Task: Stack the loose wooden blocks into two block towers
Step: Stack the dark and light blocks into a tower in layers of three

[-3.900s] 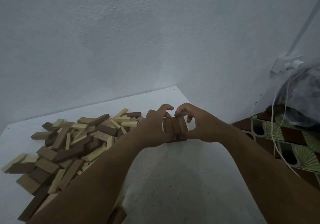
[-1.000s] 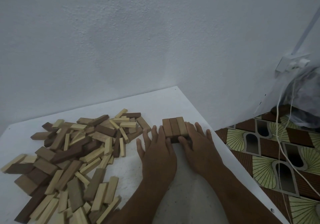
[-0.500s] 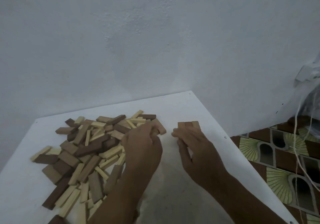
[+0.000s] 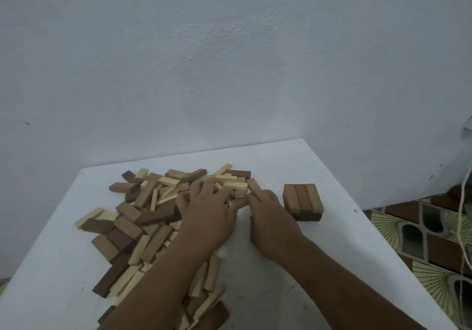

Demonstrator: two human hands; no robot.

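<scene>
A large pile of loose wooden blocks [image 4: 143, 214], pale and brown, covers the left half of the white table [image 4: 268, 161]. A low stack of brown blocks [image 4: 302, 200], two layers high with three blocks side by side on top, stands at the right. My left hand [image 4: 207, 212] lies palm down on the pile's right part, fingers spread and curled among the blocks; whether it grips one is hidden. My right hand [image 4: 268, 214] rests flat beside it, fingertips touching a brown block [image 4: 253, 185] at the pile's edge, just left of the stack.
A white wall [image 4: 229, 61] rises right behind the table. The table's right edge drops to a patterned floor [image 4: 421, 230], where white cords [image 4: 463, 227] hang down. Bare tabletop lies between the stack and the front edge.
Both hands left the stack and moved left onto the pile. The stack stands free. The view has shifted left and tilted, so more of the table shows.
</scene>
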